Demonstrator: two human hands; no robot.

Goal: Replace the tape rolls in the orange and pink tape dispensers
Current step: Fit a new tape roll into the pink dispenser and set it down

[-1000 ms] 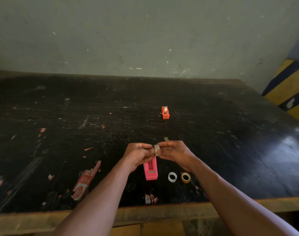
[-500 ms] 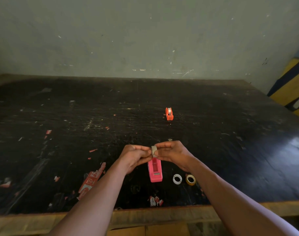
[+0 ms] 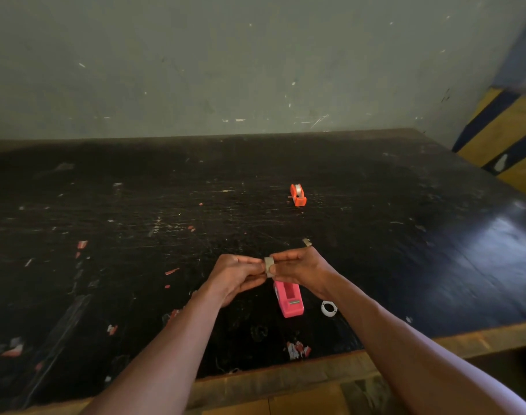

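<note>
Both hands meet over the near edge of the table (image 3: 106, 205), pinched on one tape roll (image 3: 269, 266): left hand (image 3: 236, 277) grips its left side, right hand (image 3: 303, 269) its right, fingertips closed on it. Pink dispenser (image 3: 288, 298) lies just below them, cradle empty. Orange dispenser (image 3: 298, 195) stands mid-table, well apart, a roll seated in it. White core (image 3: 328, 308) lies beside the pink one. I judge the risk is the roll slipping from the pinch, or seating skewed so the tape jams.
</note>
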